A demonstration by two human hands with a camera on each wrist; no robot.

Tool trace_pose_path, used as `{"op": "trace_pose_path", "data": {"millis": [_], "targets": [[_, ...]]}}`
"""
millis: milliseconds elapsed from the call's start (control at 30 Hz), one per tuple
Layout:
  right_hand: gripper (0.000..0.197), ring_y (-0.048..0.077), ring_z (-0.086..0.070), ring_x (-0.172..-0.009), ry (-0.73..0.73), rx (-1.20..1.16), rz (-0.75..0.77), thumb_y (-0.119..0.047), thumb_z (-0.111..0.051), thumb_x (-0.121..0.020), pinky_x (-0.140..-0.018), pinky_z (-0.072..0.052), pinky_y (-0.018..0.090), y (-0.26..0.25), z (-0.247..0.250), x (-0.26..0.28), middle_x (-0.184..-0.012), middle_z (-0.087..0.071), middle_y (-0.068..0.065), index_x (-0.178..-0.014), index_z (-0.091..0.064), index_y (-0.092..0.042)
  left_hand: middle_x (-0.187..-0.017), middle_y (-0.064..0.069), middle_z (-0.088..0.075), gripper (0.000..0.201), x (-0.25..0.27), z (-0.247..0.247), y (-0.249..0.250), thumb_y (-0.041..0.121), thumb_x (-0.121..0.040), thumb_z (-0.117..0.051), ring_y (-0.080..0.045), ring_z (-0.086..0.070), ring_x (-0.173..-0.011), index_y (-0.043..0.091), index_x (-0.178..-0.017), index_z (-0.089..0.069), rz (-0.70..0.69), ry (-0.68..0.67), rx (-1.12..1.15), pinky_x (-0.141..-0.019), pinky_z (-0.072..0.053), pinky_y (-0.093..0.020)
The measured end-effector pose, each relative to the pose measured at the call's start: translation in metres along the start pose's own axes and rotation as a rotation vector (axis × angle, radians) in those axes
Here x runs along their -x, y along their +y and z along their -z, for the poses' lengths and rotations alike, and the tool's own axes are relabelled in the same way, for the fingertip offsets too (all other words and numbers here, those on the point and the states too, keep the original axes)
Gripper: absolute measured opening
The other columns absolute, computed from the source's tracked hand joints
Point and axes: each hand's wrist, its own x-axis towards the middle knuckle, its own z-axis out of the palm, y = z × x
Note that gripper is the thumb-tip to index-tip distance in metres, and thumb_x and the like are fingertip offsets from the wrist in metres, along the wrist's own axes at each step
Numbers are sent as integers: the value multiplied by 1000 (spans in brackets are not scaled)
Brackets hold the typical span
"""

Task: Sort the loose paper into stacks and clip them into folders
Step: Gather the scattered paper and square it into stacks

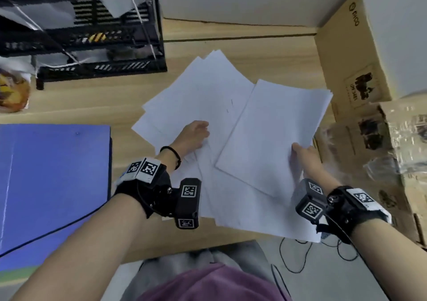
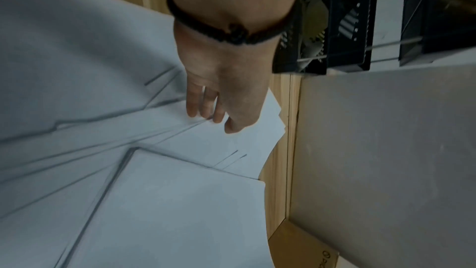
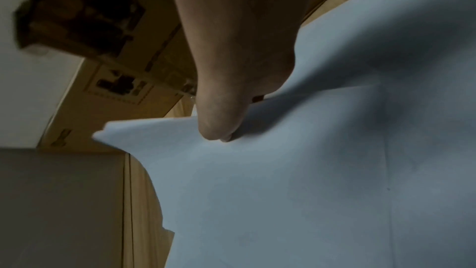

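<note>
Loose white sheets [image 1: 198,97] lie fanned across the middle of the wooden desk [image 1: 231,46]. My left hand [image 1: 196,132] rests on them with fairly straight fingers. In the left wrist view, the fingertips [image 2: 206,113] of the left hand [image 2: 213,119] touch overlapping sheet edges [image 2: 180,129]. My right hand [image 1: 302,155] pinches the near right corner of a squared-up paper stack [image 1: 272,134], held slightly above the loose sheets. In the right wrist view, the right hand [image 3: 226,138] has its thumb on top of the stack [image 3: 309,170]; the fingers are hidden beneath. A blue folder [image 1: 53,180] lies at the left.
A black mesh tray rack [image 1: 80,35] stands at the back left. Cardboard boxes [image 1: 346,58] line the right side, with a plastic-wrapped one [image 1: 392,139] nearer. A printed packet [image 1: 11,90] sits at the far left, and a black cable [image 1: 291,254] hangs off the front edge.
</note>
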Motion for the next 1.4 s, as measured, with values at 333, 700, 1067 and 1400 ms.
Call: {"op": "trace_pose_path", "data": {"millis": [333, 700, 1067, 1400], "targets": [[59, 23, -62, -111, -146, -292, -36, -34, -58, -73, -102, -45, 46, 13, -17, -38, -121, -66, -7, -130, -53, -25, -137, -5, -46, 53, -25, -38, 20, 18, -96, -54, -20, -51, -120, 14, -144, -33, 47, -15, -40, -106, -41, -34], [30, 21, -67, -81, -209, -90, 103, -18, -50, -88, -67, -51, 28, -53, 2, -32, -94, -69, 1, -115, -61, -11, -106, -6, -62, 36, -21, -17, 10, 15, -94, -56, -12, -57, -81, 7, -129, -56, 167, 64, 16, -75, -51, -20], [29, 24, -65, -82, -246, 28, 31, -22, -53, -82, -68, -53, 31, -55, -8, -45, -92, -67, 2, -109, -63, -18, -116, -12, -57, 46, -23, -25, 11, 9, -95, -55, -18, -55, -103, 2, -138, -41, 191, 104, 90, -79, -46, -15], [36, 22, -63, -79, -244, -148, 25, -8, -46, -89, -63, -48, 27, -40, 1, -50, -95, -66, 2, -123, -57, -15, -80, -6, -53, 5, -28, -57, 21, 13, -92, -58, -17, -52, -72, 12, -88, -57, 211, -5, -67, -64, -40, -21]]}}
